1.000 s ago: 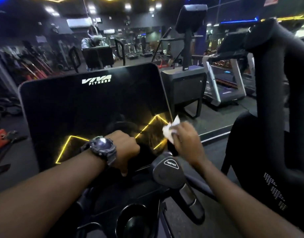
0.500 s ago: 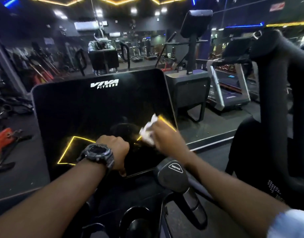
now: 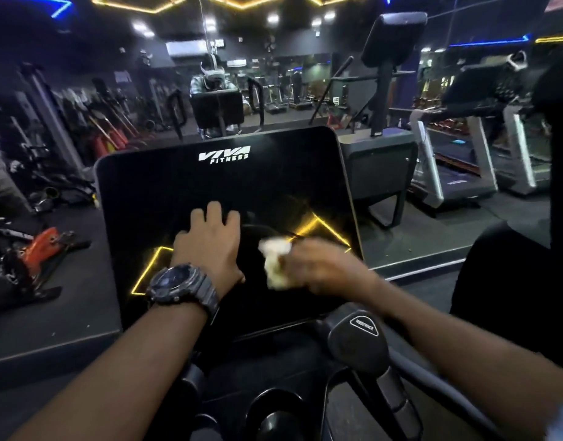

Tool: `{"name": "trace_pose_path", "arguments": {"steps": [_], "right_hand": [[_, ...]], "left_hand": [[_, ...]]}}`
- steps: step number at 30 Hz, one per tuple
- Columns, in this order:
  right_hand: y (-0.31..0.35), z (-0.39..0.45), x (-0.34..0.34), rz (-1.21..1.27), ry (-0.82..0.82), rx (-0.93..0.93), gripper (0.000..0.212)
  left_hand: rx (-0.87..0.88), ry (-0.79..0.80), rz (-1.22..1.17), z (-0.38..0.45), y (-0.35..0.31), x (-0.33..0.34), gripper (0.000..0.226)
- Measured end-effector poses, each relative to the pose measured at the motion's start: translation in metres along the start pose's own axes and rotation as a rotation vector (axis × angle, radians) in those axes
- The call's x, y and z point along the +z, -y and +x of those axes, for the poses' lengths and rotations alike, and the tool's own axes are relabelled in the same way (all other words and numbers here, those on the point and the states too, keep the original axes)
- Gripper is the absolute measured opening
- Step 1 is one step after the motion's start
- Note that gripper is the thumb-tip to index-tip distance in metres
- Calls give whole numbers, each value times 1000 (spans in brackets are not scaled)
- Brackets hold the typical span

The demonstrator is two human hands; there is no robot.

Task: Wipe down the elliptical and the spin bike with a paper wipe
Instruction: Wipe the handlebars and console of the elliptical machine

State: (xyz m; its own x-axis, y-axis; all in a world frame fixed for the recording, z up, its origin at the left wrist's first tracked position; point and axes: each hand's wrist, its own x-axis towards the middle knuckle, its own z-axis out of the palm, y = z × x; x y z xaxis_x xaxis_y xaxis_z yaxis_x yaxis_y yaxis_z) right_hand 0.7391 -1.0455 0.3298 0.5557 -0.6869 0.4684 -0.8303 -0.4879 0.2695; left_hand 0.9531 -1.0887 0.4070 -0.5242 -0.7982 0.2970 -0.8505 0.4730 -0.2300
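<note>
Two hands are on the job, and I take them from the left. My left hand [image 3: 210, 241], a dark wristwatch [image 3: 178, 283] on its wrist, lies flat on the glossy black console screen [image 3: 216, 183], fingers spread and gripping nothing; I judge it braces the panel. Right of it, my right hand [image 3: 321, 270] is blurred, but its fingers are bunched around the crumpled white paper wipe [image 3: 275, 261], which it presses to the lower middle of the screen, just beside my left hand. The wipe looks wadded and limp, a small pale lump poking out past my knuckles. I take this to be the screen-wiping step on one machine; whether it is the elliptical or the spin bike I cannot tell from here. Next I would need to lift my left hand clear so the wipe can cover the glass beneath it, then work down toward the black resistance knob [image 3: 358, 342] below. Further right stands a tall black padded upright [image 3: 560, 186].
</note>
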Motion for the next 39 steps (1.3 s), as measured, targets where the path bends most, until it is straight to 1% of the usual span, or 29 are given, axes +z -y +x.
{"name": "trace_pose_path", "arguments": {"steps": [2,3,4,5,7,8,9,10,11,13,14,15,16,19,20,21,22,24,25,26,27,29,30,31,32,33,36,37,39], "right_hand": [[-40,23,-24,-53,-322,344,19],[-46,36,-36,-64,-430,476,21],[-39,46,-35,-51,-453,532,26],[-24,50,-24,-9,-411,465,32],[24,42,4,69,-191,59,41],[38,31,15,19,-63,-147,43],[32,24,18,-53,-6,-271,43],[15,25,17,-120,-28,-291,42],[-5,35,12,-166,-71,-202,40],[-43,65,-16,-209,-254,167,36],[-48,75,-26,-236,-297,334,37],[-43,81,-23,-246,-279,402,41],[-27,81,-11,-212,-249,345,44],[27,57,18,-165,19,-257,40],[19,56,12,-201,55,-353,40],[2,62,4,-239,15,-313,42],[-19,71,-8,-250,-57,-126,44],[-54,82,-36,-251,-293,346,42],[-57,79,-38,-220,-356,468,42],[-46,73,-32,-179,-365,457,42],[-25,64,-19,-129,-304,324,42],[24,30,6,-141,-74,-136,41],[28,15,9,-160,18,-274,39],[17,6,7,-171,27,-302,37],[-6,5,3,-182,-42,-233,35],[-32,9,-7,-172,-141,-56,36],[-94,42,-52,-63,-393,628,41],[-101,50,-60,24,-429,760,41],[-92,45,-64,132,-478,871,36]], "left_hand": [[-25,-22,-39,3,-1,2,96],[-38,-23,-63,4,-1,1,97],[-49,-22,-89,4,0,1,95],[-56,-24,-115,5,1,1,89],[-72,-37,-176,4,7,1,74],[-85,-54,-204,3,10,1,68],[-95,-74,-221,3,11,2,64],[-103,-94,-229,3,13,2,62],[-104,-108,-233,4,14,1,60],[-103,-112,-239,5,14,1,61],[-105,-115,-236,6,14,1,61],[-107,-123,-228,6,14,2,60],[-105,-132,-217,5,14,2,58],[-95,-150,-205,4,14,2,53],[-94,-154,-206,4,13,3,52],[-90,-160,-202,5,13,3,51],[-82,-164,-198,6,12,3,51],[-69,-157,-195,6,9,4,55],[-65,-155,-193,6,8,4,56],[-63,-157,-194,5,7,3,57],[-58,-156,-198,5,7,2,57],[-36,-138,-204,5,5,3,59],[-18,-132,-204,6,4,4,60],[-3,-129,-202,7,5,5,61],[9,-126,-197,8,3,6,62],[19,-125,-187,9,1,6,64],[34,-112,-158,11,-2,8,64],[43,-108,-146,10,-3,8,63],[61,-114,-121,7,-3,7,61]]}}
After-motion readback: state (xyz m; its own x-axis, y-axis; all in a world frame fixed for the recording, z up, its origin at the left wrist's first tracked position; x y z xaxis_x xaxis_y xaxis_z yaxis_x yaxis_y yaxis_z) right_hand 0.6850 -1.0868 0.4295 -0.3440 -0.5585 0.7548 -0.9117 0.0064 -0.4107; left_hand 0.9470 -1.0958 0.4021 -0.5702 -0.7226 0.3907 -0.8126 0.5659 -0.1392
